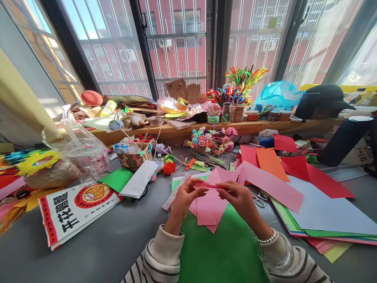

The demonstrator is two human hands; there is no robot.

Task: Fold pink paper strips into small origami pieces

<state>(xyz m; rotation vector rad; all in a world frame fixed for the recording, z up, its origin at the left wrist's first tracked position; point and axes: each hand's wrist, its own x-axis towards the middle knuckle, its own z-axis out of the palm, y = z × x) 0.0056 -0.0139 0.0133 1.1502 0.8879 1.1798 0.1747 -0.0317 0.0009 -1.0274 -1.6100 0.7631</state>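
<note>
Between my two hands is a narrow folded strip of pink paper [209, 186], held up over the table. My left hand [188, 193] pinches its left end between thumb and fingers. At the other end my right hand [237, 194] pinches it the same way. Below and behind the hands lie pink paper sheets [206, 212], partly overlapping, on a green surface [219, 251]. Scissors [258, 199] rest just right of my right hand. A clear ruler [176, 192] lies slantwise by my left hand.
A stack of coloured paper [332, 208] lies at the right, with red paper [326, 179] on it. At the left are a printed paper bag [78, 210] and a plastic cup [85, 151]. Craft flowers [209, 139] stand behind; a dark bottle [344, 141] leans far right.
</note>
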